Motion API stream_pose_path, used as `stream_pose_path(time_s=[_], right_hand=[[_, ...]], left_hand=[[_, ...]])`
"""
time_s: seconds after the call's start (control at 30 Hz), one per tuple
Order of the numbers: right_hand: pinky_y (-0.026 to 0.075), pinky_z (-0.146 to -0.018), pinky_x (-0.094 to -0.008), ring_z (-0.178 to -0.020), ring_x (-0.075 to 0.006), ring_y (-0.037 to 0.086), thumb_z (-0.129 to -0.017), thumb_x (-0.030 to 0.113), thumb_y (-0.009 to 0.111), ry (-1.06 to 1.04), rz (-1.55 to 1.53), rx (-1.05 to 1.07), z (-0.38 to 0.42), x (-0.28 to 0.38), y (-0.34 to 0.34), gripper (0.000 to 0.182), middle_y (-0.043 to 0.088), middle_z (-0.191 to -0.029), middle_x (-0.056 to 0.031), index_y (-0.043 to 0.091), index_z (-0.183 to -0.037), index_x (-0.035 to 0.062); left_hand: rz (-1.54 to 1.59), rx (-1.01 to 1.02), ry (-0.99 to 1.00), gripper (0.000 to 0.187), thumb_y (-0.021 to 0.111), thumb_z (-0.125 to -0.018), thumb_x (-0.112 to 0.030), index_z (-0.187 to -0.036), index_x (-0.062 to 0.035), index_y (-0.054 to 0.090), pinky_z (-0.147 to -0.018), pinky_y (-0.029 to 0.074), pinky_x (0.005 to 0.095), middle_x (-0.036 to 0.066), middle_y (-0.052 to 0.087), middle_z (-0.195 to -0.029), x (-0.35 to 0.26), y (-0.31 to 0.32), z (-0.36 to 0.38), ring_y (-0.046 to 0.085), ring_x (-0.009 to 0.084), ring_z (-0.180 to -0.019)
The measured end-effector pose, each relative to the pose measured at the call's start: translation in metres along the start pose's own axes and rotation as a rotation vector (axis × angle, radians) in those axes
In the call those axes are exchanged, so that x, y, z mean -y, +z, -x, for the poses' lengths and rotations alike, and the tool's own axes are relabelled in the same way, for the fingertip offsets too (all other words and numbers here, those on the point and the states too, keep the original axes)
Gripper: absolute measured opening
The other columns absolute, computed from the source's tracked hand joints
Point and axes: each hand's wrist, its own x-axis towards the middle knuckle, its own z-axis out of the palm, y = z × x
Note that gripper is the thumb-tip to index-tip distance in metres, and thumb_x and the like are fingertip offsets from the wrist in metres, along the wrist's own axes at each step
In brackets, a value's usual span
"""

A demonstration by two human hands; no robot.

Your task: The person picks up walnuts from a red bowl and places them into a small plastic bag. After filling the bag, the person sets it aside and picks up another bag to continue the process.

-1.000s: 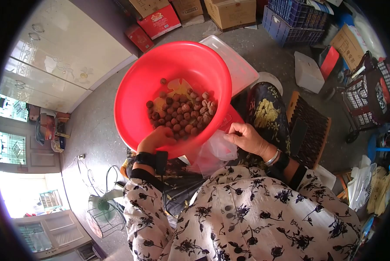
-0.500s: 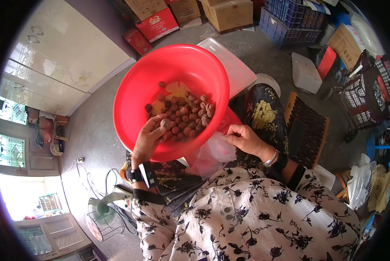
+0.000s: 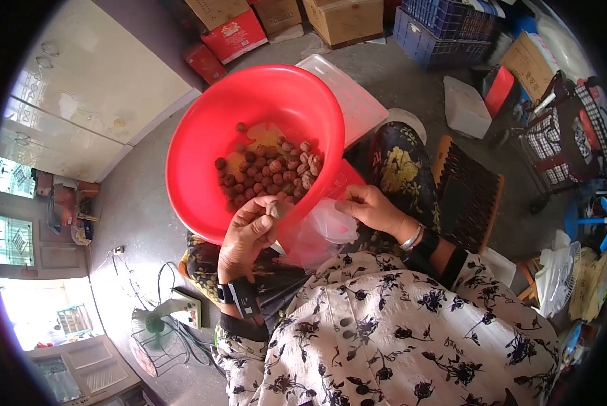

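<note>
A large red plastic basin (image 3: 202, 135) stands in front of me, with many round brown walnuts (image 3: 266, 169) heaped on its near right side. My left hand (image 3: 249, 237) is at the basin's near rim, thumb and fingers closed on one walnut (image 3: 275, 209). To the right of it, my right hand (image 3: 374, 211) pinches the edge of a thin clear plastic bag (image 3: 334, 225). The bag hangs between my hands, over my lap and beside the basin. Its contents, if any, I cannot make out.
A white plastic tray or lid (image 3: 351, 98) lies behind the basin. Right of my knee is a low wooden stool (image 3: 469, 196). A checked shopping trolley (image 3: 547, 142) stands farther right. On the left floor are a fan (image 3: 153, 325) and loose cables. Boxes (image 3: 347, 20) and blue crates (image 3: 438, 40) stand behind.
My left hand has moved from over the walnuts toward the near rim and the bag, carrying the walnut. My right hand still pinches the bag. The view has shifted slightly.
</note>
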Motion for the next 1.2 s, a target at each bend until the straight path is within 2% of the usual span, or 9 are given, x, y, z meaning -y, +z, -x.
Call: stream_pose_path(time_s=[0.17, 0.27, 0.33, 0.43, 0.5, 0.7, 0.83, 0.9, 1.2], right_hand=[[0.041, -0.055, -0.0219, -0.063, -0.0023, 0.05, -0.097, 0.02, 0.069, -0.005, -0.029, 0.007, -0.002, 0.0, 0.001, 0.024, 0.055, -0.07, 0.0057, 0.059, -0.081, 0.0057], [0.042, -0.055, -0.0221, -0.063, -0.0022, 0.051, -0.098, 0.022, 0.069, -0.009, -0.018, 0.007, -0.001, 0.003, 0.0, 0.025, 0.055, -0.07, 0.0054, 0.058, -0.082, 0.0059], [0.043, -0.055, -0.0223, -0.063, -0.002, 0.051, -0.098, 0.023, 0.069, -0.034, -0.018, 0.013, -0.001, 0.001, -0.001, 0.025, 0.056, -0.07, 0.0053, 0.058, -0.083, 0.0059], [0.042, -0.056, -0.0217, -0.064, -0.0014, 0.05, -0.099, 0.023, 0.069, -0.087, -0.006, 0.004, -0.001, 0.002, -0.001, 0.025, 0.055, -0.071, 0.0063, 0.059, -0.083, 0.0062], [0.041, -0.057, -0.021, -0.066, -0.0009, 0.048, -0.099, 0.023, 0.068, -0.129, -0.019, 0.003, 0.001, 0.008, -0.001, 0.024, 0.054, -0.072, 0.0074, 0.059, -0.084, 0.0062], [0.04, -0.058, -0.0205, -0.067, -0.0004, 0.046, -0.1, 0.02, 0.068, -0.197, 0.008, -0.016, 0.002, 0.01, 0.0, 0.022, 0.054, -0.074, 0.0083, 0.059, -0.084, 0.0067], [0.04, -0.058, -0.0207, -0.067, -0.0006, 0.046, -0.1, 0.021, 0.068, -0.177, -0.013, -0.002, 0.003, 0.013, 0.0, 0.023, 0.053, -0.074, 0.0085, 0.059, -0.085, 0.0068], [0.042, -0.059, -0.0203, -0.068, -0.0007, 0.048, -0.1, 0.022, 0.068, -0.13, -0.039, 0.009, 0.002, 0.008, -0.001, 0.023, 0.056, -0.075, 0.0075, 0.059, -0.085, 0.0065], [0.044, -0.061, -0.02, -0.071, -0.001, 0.054, -0.1, 0.024, 0.067, -0.138, -0.042, 0.028, 0.002, 0.008, -0.002, 0.023, 0.067, -0.082, 0.0019, 0.06, -0.087, 0.006]], left_hand=[[-0.381, -0.013, -0.177, 0.029, 0.068, -0.092, -0.002, -0.121, -0.002, 0.064, -0.077, 0.054, 0.0239, 0.007, 0.07, -0.112, 0.0, 0.056, -0.002, 0.067, 0.0123, -0.094], [-0.601, 0.12, -0.02, 0.027, 0.069, -0.091, -0.003, -0.118, 0.0003, 0.064, -0.081, 0.055, 0.0277, 0.004, 0.071, -0.11, 0.03, 0.059, -0.016, 0.067, 0.0145, -0.096], [-0.775, 0.085, 0.032, 0.024, 0.068, -0.09, -0.008, -0.113, -0.0011, 0.066, -0.076, 0.056, 0.032, 0.008, 0.074, -0.1, 0.042, 0.056, -0.023, 0.071, 0.0199, -0.09], [-1.206, 0.061, 0.028, 0.03, 0.071, -0.089, -0.008, -0.118, -0.0038, 0.065, -0.065, 0.052, 0.0285, 0.007, 0.072, -0.088, 0.046, 0.061, -0.028, 0.066, 0.0106, -0.074], [-1.292, 0.034, 0.091, 0.022, 0.066, -0.089, -0.021, -0.106, -0.0082, 0.07, -0.072, 0.055, 0.0446, 0.021, 0.069, -0.081, 0.043, 0.069, -0.027, 0.068, 0.0393, -0.078], [-1.432, 0.011, 0.115, 0.022, 0.068, -0.089, -0.024, -0.104, -0.008, 0.07, -0.069, 0.054, 0.0446, 0.02, 0.068, -0.078, 0.048, 0.071, -0.027, 0.068, 0.0384, -0.074], [-1.296, -0.058, -0.033, 0.024, 0.068, -0.092, -0.024, -0.106, -0.0051, 0.069, -0.069, 0.054, 0.0375, 0.016, 0.068, -0.076, 0.045, 0.077, -0.025, 0.069, 0.028, -0.072], [-0.838, -0.03, -0.071, 0.03, 0.069, -0.094, -0.014, -0.12, -0.0014, 0.063, -0.071, 0.049, 0.0273, 0.001, 0.064, -0.089, 0.049, 0.066, -0.027, 0.058, 0.0108, -0.079], [-0.277, 0.059, -0.186, 0.038, 0.057, -0.091, 0.005, -0.128, 0.0036, 0.054, -0.079, 0.051, 0.0245, 0.002, 0.061, -0.1, 0.037, 0.071, -0.015, 0.059, 0.0091, -0.087]])
